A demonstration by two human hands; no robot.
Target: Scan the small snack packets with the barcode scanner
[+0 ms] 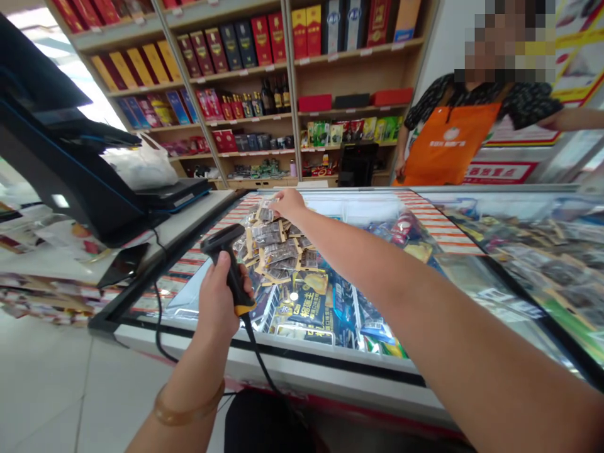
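Note:
My left hand (218,303) is wrapped round the handle of a black and yellow barcode scanner (232,280), whose head points away to the left and whose cable hangs down. Stretched across the freezer, my right hand (289,205) has its fingers closed on a small clear packet (266,212) at the far side of a heap. The heap is made of several similar packets (278,253) with brownish contents and tan edges. It lies on the glass top of a chest freezer (325,365). Under the glass, blue bags (309,307) sit in white wire baskets.
A black checkout screen (51,145) stands on the counter at left, near a white plastic bag (144,165). Beyond the freezer are shelves of boxed goods (231,47). A person in an orange apron (448,145) stands at the far right. Another freezer (542,264) adjoins on the right.

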